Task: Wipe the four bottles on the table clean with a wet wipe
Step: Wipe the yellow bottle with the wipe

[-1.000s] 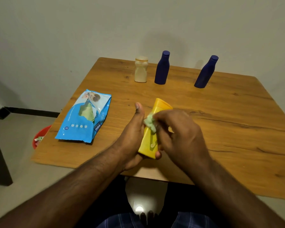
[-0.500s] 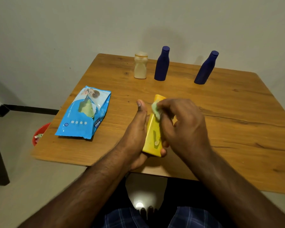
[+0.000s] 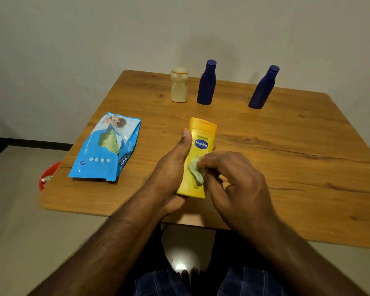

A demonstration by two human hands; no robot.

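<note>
My left hand point(image 3: 171, 167) grips a yellow Vaseline bottle point(image 3: 200, 142) from below, thumb along its left side, cap end pointing away from me. My right hand point(image 3: 233, 176) pinches a crumpled pale green wet wipe point(image 3: 195, 170) and presses it on the lower front of that bottle. At the back of the wooden table point(image 3: 286, 157) stand a small cream bottle point(image 3: 179, 85) and two dark blue bottles point(image 3: 206, 83) point(image 3: 263, 88), all upright and untouched.
A blue wet-wipe pack point(image 3: 107, 148) lies on the table's left part, a green wipe showing at its opening. A red bin point(image 3: 48, 175) with scraps sits on the floor beyond the left edge. The wall runs right behind the table.
My right hand slid the wipe from the cap end of the yellow bottle down toward its base. The bottle's blue label now shows. The left hand kept its hold.
</note>
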